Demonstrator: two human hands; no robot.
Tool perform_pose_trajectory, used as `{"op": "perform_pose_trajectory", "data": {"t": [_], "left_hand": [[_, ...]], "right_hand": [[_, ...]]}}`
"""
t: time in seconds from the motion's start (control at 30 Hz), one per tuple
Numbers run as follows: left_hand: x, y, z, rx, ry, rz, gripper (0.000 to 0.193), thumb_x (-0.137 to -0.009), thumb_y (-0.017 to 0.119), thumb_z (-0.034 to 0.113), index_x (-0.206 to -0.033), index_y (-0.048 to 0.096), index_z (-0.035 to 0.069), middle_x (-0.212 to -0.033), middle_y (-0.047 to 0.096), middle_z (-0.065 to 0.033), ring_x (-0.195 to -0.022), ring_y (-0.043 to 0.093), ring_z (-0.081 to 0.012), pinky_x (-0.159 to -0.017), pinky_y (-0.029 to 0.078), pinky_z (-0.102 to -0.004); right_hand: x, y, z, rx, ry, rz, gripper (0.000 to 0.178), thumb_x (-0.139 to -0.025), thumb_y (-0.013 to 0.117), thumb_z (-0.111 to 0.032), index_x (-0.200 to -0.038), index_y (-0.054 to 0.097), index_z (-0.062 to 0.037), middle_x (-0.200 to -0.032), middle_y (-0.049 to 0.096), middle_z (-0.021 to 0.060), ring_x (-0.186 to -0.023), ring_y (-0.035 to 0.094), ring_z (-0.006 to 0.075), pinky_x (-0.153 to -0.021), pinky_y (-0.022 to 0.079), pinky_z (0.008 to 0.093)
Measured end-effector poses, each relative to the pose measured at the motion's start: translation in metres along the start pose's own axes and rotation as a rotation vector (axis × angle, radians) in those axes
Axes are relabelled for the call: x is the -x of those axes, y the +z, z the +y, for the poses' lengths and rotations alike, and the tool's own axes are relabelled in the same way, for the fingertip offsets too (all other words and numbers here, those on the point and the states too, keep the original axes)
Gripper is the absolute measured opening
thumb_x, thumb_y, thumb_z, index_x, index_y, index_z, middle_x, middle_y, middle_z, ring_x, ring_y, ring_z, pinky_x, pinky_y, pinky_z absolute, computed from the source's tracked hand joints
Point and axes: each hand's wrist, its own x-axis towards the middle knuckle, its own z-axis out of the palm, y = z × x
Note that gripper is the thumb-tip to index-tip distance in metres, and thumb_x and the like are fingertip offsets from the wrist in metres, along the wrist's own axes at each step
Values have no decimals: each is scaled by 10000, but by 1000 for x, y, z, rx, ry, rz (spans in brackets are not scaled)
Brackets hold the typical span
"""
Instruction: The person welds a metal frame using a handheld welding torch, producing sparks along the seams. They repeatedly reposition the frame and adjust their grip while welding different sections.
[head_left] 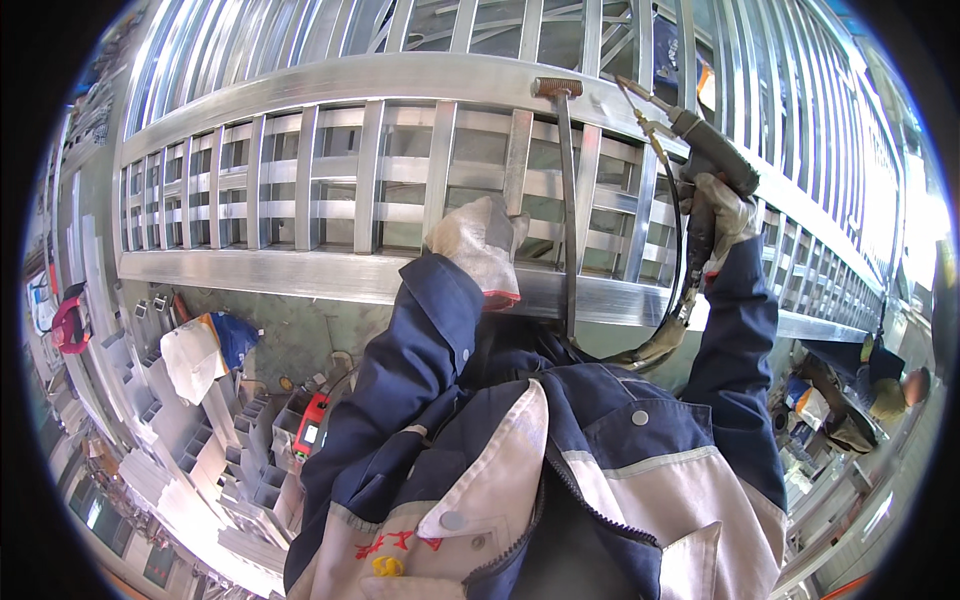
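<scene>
Green floor (330, 335) shows below a bright workshop bench-like spread of metalwork, with pale metal profiles (135, 455) stacked at the left, a red device (312, 425) near them and a white-and-blue bag (192, 358) close by.

From the head camera, the only view, a silvery metal frame (260, 272) with a lattice of crossing bars runs across the middle, in front of the wearer's blue-and-pale jacket (630, 440). Both hands are gloved. The right hand (728, 212) is wrapped around the handle of a dark torch-like tool (712, 150), which is over the frame's right part; its thin tip points up and left toward the upper rail. A black cable (681, 255) hangs in a curve below. The left hand (475, 240) is at the lattice near the lower rail, fingers apparently curled; whether they pinch a bar I cannot tell. Between the 2 hands, a T-shaped tool (568, 200) lies across the frame, its ribbed head by the upper rail.

The step in hand looks like placing the torch at a joint, with no spark or glow visible. Moving it calls for a steady wrist, slack in the cable and clearance from the T-shaped tool.
</scene>
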Motion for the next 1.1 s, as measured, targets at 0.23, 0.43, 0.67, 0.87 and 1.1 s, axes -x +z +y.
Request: {"op": "perform_pose_trajectory", "data": {"t": [0.23,0.43,0.67,0.87,1.1], "left_hand": [[-5,1,-6,68,-2,-31,428,-1129,765,428,-1088,815,4,-829,775,-203,-786,743,-362,-782,565,-491],[2,-9,-4,27,99,25,413,-1136,756,422,-1064,785,17,-880,769,-206,-852,740,-388,-812,571,-508],[8,-3,-5,281,4,49,366,-1118,794,401,-1077,797,38,-848,748,-172,-817,708,-337,-808,570,-486],[9,3,-1,258,-52,65,332,-1103,813,370,-1140,818,40,-909,777,-163,-866,727,-305,-842,573,-453],[5,7,-2,313,-114,61,352,-1075,818,388,-1144,829,44,-975,811,-190,-927,778,-337,-871,596,-478]], "right_hand": [[51,41,-62,98,-14,89,474,-1005,826,-216,-1427,764,-10,-1124,832,123,-879,802,214,-692,664,366],[73,57,-104,-73,-170,-109,560,-1068,790,-207,-1554,663,39,-1279,809,189,-942,798,251,-763,664,375],[75,87,-136,-134,-363,-319,676,-1041,754,-197,-1649,589,49,-1448,737,191,-1032,759,248,-896,641,364],[67,85,-144,-11,-302,-323,672,-1006,760,-204,-1626,648,30,-1384,782,169,-934,751,190,-803,624,329],[75,66,-184,436,-58,-379,631,-1041,772,-137,-1644,639,-8,-1384,791,125,-997,740,153,-838,640,339]]}}
